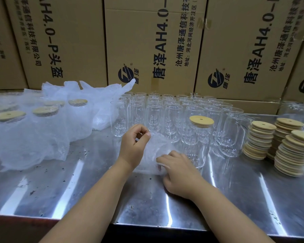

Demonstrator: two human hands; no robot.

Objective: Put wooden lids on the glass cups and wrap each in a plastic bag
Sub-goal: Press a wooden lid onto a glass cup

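A clear plastic bag [154, 151] lies on the steel table [77, 190] in front of me. My left hand [133, 144] pinches its upper edge between thumb and fingers. My right hand [179, 174] grips the bag's lower right part, fingers curled on the film. Just behind the bag stands a glass cup [198, 142] with a wooden lid [201, 121] on it. Several rows of bare glass cups [165, 113] stand further back. Stacks of wooden lids [279, 146] rise at the right.
Several lidded cups wrapped in plastic [33, 130] stand at the left, with loose bags [102, 102] behind them. Printed cardboard boxes [153, 44] wall off the back. The table's front edge [147, 227] runs close to me.
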